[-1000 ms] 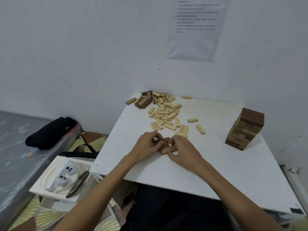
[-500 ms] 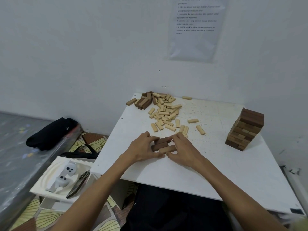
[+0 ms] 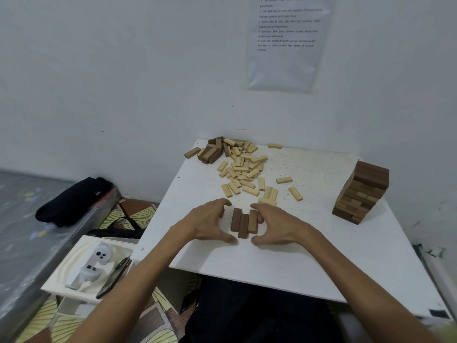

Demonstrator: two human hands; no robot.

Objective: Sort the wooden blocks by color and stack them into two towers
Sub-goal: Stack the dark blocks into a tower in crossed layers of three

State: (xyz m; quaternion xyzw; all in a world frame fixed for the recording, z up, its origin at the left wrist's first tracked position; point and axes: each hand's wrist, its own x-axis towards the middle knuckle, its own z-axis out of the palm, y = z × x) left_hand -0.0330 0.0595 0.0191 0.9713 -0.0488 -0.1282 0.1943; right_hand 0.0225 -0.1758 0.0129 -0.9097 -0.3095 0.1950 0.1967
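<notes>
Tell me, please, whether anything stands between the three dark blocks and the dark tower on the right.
Nothing visible does. From the three dark blocks to the dark tower the table is bare past the right hand; the loose light blocks lie further back.
</notes>
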